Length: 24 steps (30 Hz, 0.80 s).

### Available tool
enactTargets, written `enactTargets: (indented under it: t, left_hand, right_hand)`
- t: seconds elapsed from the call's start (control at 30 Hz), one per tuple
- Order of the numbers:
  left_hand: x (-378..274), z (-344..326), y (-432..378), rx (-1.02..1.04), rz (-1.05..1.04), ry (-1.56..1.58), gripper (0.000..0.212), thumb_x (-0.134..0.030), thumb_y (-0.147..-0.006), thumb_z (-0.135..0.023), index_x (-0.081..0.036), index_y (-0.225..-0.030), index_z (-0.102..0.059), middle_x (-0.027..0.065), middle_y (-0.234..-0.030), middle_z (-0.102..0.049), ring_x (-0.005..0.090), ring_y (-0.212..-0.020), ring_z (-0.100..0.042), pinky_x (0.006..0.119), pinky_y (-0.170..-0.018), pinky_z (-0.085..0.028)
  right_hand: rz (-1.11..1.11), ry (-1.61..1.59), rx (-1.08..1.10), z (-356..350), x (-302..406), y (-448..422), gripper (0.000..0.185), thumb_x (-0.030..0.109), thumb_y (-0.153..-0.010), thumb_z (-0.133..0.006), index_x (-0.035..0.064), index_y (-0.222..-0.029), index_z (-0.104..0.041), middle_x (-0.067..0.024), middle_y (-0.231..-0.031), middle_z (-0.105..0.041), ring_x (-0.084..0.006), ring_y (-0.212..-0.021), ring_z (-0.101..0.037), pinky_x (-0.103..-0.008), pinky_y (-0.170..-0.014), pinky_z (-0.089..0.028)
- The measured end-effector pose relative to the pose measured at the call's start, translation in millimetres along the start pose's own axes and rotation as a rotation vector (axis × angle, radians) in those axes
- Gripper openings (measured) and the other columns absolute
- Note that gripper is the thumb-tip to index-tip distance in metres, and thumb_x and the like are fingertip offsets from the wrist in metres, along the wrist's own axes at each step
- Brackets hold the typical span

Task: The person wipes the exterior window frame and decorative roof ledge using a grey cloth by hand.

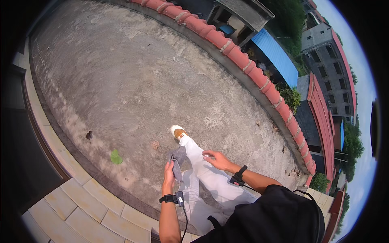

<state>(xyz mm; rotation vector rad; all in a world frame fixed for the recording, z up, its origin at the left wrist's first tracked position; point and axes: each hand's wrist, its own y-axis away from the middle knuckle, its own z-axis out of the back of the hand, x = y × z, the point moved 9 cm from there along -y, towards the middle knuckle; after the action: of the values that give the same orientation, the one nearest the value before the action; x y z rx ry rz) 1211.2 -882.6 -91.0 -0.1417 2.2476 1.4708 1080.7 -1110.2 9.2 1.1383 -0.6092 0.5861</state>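
Observation:
A folded grey cloth (177,156) hangs from my left hand (169,174), its fingers and thumb closed on the near edge. My right hand (217,159) is apart from the cloth, over my white trouser leg (199,161), with its fingers loosely spread and nothing in them. Each wrist wears a black strap with a small cabled module, the left module (179,199) and the right module (237,179). One white and brown shoe (177,132) rests on the concrete ahead of me.
A weathered concrete floor (121,76) is bordered by a low parapet with red tile coping (237,56). Light tiled wall (88,221) and a dark opening (21,152) lie at left. A green leaf (116,156) and dry leaf (88,135) lie on the floor. Buildings stand beyond the parapet.

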Motion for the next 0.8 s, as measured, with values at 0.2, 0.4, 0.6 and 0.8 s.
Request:
enactTargets:
  t: [0.2, 0.4, 0.6, 0.8]
  left_hand:
    - [40.9, -164.4, 23.4, 0.200, -0.019, -0.534, 0.061, -0.038, -0.112, -0.049, 0.001, -0.158, -0.040, 0.0158, -0.152, -0.054, 0.0240, -0.139, -0.052, 0.036, -0.117, -0.037]
    - [66.3, -298.2, -4.2, 0.210, -0.251, -1.116, 0.057, -0.024, -0.110, -0.046, 0.003, -0.159, -0.037, 0.0227, -0.163, -0.040, 0.0330, -0.152, -0.035, 0.041, -0.125, -0.027]
    - [74.6, -403.3, -64.5, 0.302, -0.207, -1.038, 0.061, -0.017, -0.103, -0.048, 0.003, -0.160, -0.036, 0.0250, -0.169, -0.031, 0.0401, -0.159, -0.023, 0.045, -0.130, -0.020]
    - [51.1, -434.0, -169.1, 0.012, 0.153, -0.538, 0.066, -0.024, -0.100, -0.048, -0.008, -0.163, -0.036, 0.0153, -0.165, -0.042, 0.0264, -0.155, -0.035, 0.041, -0.126, -0.026]
  right_hand:
    - [-0.077, -0.273, -0.079, 39.6, -13.5, -7.5, 0.073, 0.045, -0.097, -0.075, 0.0029, -0.151, -0.050, -0.0170, -0.140, -0.060, -0.0284, -0.124, -0.061, -0.0412, -0.106, -0.050]
    - [-0.155, -0.141, -0.302, 137.4, -89.3, -3.8, 0.062, 0.036, -0.093, -0.076, -0.0004, -0.140, -0.060, -0.0228, -0.139, -0.061, -0.0370, -0.126, -0.063, -0.0419, -0.104, -0.051]
    - [-0.299, -0.357, -0.504, 247.8, -146.3, -12.8, 0.033, 0.017, -0.096, -0.065, 0.0090, -0.127, -0.074, -0.0150, -0.079, -0.074, -0.0333, -0.082, -0.076, -0.0414, -0.080, -0.058]
    - [-0.249, -0.968, -0.276, 337.2, -167.9, -75.8, 0.030, 0.009, -0.105, -0.056, 0.0077, -0.131, -0.071, -0.0087, -0.117, -0.071, -0.0140, -0.106, -0.064, -0.0301, -0.093, -0.051]
